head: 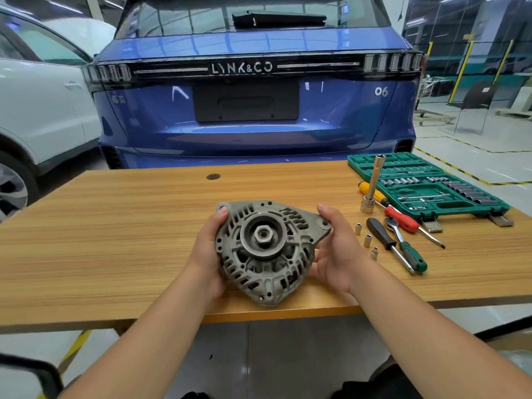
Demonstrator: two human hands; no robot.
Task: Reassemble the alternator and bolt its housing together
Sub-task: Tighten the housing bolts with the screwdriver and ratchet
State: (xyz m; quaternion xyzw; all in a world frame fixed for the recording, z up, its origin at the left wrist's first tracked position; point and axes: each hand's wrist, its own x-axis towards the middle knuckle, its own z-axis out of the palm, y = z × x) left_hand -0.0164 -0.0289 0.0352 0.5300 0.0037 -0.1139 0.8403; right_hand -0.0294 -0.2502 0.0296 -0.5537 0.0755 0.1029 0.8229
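Car (259,133) in blue filled the background, tail toward the bench, with a white car (37,110) to its left. Wooden table (115,231) sat in front, its far edge near the blue bumper. Green socket case (426,182) lay open at the table's far right corner. Alternator (267,251) was held just above the table's near edge, pulley and hex nut facing the camera — housing halves looked closed together. Left hand (210,249) gripped its left side, thumb over the upper mounting ear; right hand (336,249) cupped the right side, thumb on the other ear, fingers curled behind. Right of the hands lay a ratchet (403,243) with a green grip, a black-handled driver (383,233) beside it, and a red-and-yellow screwdriver (400,217). A chrome extension bar (372,182) stood upright on a socket. Three small sockets (367,240) stood loose between the right hand and the black handle.
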